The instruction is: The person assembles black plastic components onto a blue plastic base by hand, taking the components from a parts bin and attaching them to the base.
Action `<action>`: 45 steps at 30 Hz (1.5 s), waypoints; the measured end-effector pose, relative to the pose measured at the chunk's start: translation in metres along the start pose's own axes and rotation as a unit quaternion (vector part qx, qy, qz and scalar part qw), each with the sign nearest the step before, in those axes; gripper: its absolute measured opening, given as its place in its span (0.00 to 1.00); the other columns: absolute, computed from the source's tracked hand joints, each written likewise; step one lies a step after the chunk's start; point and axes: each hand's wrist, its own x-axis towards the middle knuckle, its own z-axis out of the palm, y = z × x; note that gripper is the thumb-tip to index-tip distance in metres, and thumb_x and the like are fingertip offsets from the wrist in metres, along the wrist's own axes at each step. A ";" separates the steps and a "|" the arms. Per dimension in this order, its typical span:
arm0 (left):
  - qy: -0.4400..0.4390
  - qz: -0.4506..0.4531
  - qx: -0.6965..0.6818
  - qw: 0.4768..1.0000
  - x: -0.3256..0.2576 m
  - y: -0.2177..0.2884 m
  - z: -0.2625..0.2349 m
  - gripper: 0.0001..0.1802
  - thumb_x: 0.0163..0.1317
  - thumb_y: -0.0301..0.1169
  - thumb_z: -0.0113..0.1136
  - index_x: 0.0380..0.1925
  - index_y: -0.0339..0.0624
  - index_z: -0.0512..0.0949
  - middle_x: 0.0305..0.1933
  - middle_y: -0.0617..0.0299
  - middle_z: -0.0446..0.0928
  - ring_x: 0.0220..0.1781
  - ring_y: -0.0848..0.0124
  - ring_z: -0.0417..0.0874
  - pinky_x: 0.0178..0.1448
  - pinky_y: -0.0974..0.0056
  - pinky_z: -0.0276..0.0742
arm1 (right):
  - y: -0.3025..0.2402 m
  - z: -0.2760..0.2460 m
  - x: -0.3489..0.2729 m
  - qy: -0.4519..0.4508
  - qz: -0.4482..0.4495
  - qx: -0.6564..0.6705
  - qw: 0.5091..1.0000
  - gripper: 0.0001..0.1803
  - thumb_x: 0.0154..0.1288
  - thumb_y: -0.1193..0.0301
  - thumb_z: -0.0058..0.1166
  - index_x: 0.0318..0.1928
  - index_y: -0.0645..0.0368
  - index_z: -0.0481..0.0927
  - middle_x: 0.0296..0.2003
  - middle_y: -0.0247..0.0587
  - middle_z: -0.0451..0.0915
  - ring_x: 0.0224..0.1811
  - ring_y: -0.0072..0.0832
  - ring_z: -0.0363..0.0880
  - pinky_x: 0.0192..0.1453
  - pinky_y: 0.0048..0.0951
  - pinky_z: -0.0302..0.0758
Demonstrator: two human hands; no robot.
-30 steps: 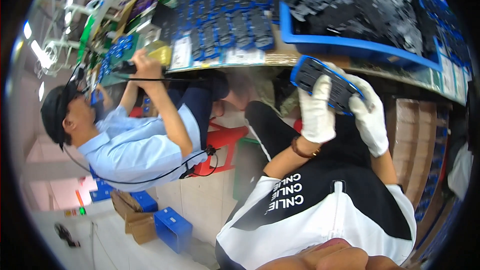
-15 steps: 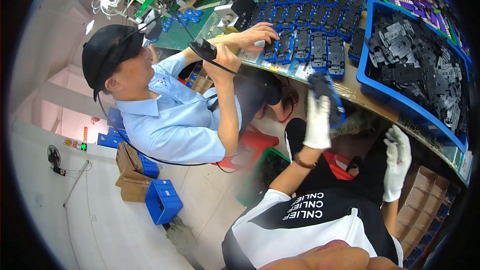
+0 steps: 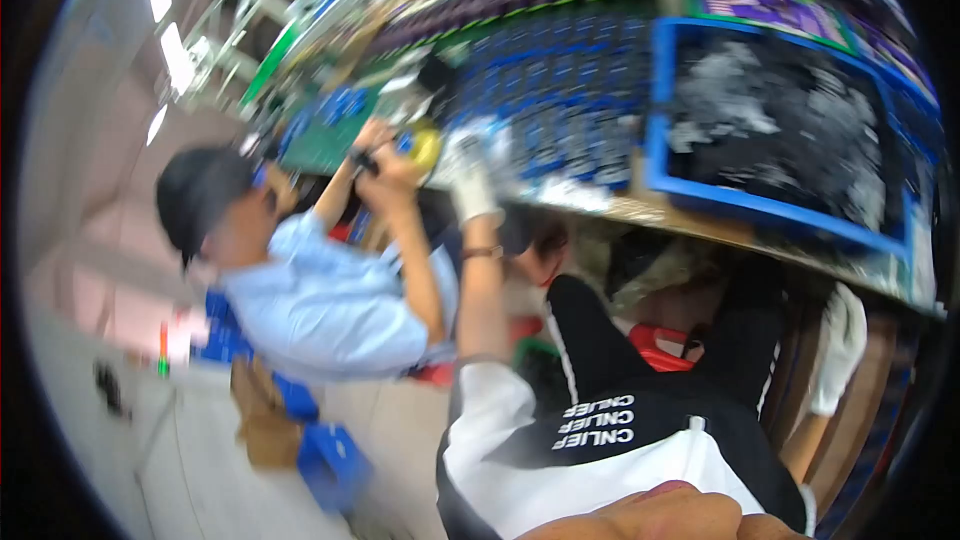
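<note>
Fingers straight, held the white-gloved right hand (image 3: 842,345) empty at the near right, beside brown cartons (image 3: 868,380) and near the edge of the table (image 3: 690,215). Farther off at the left, had the white-gloved left hand (image 3: 470,175) over that edge, too blurred to tell whether gripping anything. Close on its left, saw a co-worker's hands (image 3: 397,178) around a dark tool (image 3: 366,162), beside a yellow round object (image 3: 427,147). To its right, saw rows of black-and-blue pieces (image 3: 600,147) on the table, then a blue tub (image 3: 780,213) heaped with dark parts (image 3: 785,125); farthest off, a band of purple pieces (image 3: 510,5).
</note>
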 end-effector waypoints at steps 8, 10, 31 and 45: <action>-0.039 -0.293 -0.709 0.640 0.045 -0.002 0.075 0.28 0.64 0.35 0.57 0.63 0.37 0.67 0.65 0.57 0.69 0.61 0.62 0.69 0.67 0.60 0.61 | 0.011 -0.092 0.052 0.236 -0.167 -0.208 0.935 0.07 0.64 0.75 0.55 0.42 0.64 0.79 0.35 0.46 0.81 0.36 0.31 0.80 0.42 0.27 0.74; -0.068 -0.288 -0.636 0.713 0.066 0.037 0.062 0.27 0.65 0.36 0.55 0.62 0.36 0.67 0.65 0.56 0.68 0.61 0.61 0.69 0.67 0.60 0.61 | 0.030 -0.123 0.055 0.283 -0.092 -0.224 0.928 0.09 0.64 0.72 0.55 0.44 0.61 0.80 0.37 0.46 0.81 0.37 0.32 0.81 0.42 0.29 0.75; 0.059 -0.212 -0.826 0.519 -0.034 0.160 -0.274 0.15 0.73 0.37 0.43 0.51 0.41 0.71 0.52 0.60 0.74 0.53 0.71 0.74 0.57 0.65 0.68 | 0.058 -0.194 0.209 0.217 -0.136 -0.434 0.864 0.10 0.62 0.70 0.56 0.42 0.59 0.74 0.34 0.51 0.80 0.36 0.46 0.79 0.39 0.39 0.73; -0.219 -0.102 -0.958 -0.157 -0.082 0.276 -0.354 0.27 0.68 0.46 0.49 0.62 0.44 0.64 0.66 0.55 0.63 0.68 0.58 0.63 0.70 0.47 0.60 | -0.133 0.010 0.048 -0.271 -0.218 -0.143 0.926 0.13 0.53 0.73 0.63 0.41 0.59 0.80 0.31 0.47 0.80 0.34 0.43 0.80 0.39 0.35 0.76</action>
